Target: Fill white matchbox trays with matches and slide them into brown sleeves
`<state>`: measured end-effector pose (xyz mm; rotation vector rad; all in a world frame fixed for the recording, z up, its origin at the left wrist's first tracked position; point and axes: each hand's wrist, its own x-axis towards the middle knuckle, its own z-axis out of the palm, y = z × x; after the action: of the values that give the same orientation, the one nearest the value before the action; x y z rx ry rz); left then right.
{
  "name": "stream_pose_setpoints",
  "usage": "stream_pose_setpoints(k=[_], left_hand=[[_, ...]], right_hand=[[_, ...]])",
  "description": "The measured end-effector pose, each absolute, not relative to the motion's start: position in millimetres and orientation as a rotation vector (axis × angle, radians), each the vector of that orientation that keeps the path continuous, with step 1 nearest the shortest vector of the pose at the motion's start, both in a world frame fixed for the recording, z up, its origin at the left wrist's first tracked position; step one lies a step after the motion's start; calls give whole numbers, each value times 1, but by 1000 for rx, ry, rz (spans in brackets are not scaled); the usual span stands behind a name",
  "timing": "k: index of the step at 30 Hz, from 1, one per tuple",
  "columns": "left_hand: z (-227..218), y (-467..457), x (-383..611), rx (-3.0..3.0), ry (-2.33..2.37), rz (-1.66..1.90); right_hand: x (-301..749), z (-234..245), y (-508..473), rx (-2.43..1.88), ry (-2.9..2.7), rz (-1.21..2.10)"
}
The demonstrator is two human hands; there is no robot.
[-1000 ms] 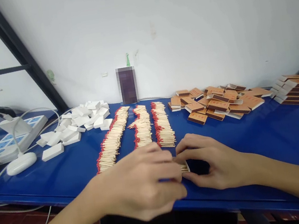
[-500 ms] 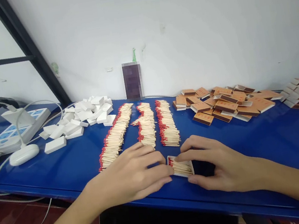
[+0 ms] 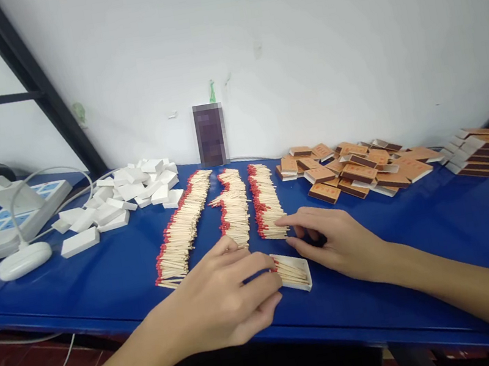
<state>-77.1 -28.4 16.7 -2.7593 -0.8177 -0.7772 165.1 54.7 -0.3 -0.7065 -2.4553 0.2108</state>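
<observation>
At the front of the blue table, a small white matchbox tray [image 3: 306, 273] lies with matches [image 3: 292, 271] in it, red heads to the left. My left hand [image 3: 228, 297] is closed at the tray's left end, its fingertips covering that edge. My right hand [image 3: 342, 242] has moved off the tray. Its index finger reaches to the near end of the right-hand row of matches [image 3: 268, 201], with the thumb apart below and nothing visible between them. The middle row of matches [image 3: 233, 206] and the longer left row [image 3: 186, 226] lie alongside.
White empty-looking trays [image 3: 112, 198] are heaped at the back left. Orange-brown matchbox sleeves [image 3: 358, 168] are piled at the back right, with a stack of sleeves [image 3: 485, 151] beyond. A power strip [image 3: 14, 222] and white cables lie left. A blurred dark rectangle [image 3: 211, 135] stands against the wall.
My right hand has lifted from the tray and moved up to the right-hand match row. My left hand stays at the tray. The view has shifted slightly.
</observation>
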Motion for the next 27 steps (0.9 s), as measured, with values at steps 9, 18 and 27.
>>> stream_pose_setpoints(k=[9,18,27], left_hand=[[12,-30,-73,-2683,-803,-949],[13,-29,-73,-2723,-1026,-606],[13,-28,-75,-2847,-924,-635]], right_hand=[[154,-6,67,-673,-2441,157],[156,-9,63,-604,-2416,137],[155,-3,68,-509,-2475,306]])
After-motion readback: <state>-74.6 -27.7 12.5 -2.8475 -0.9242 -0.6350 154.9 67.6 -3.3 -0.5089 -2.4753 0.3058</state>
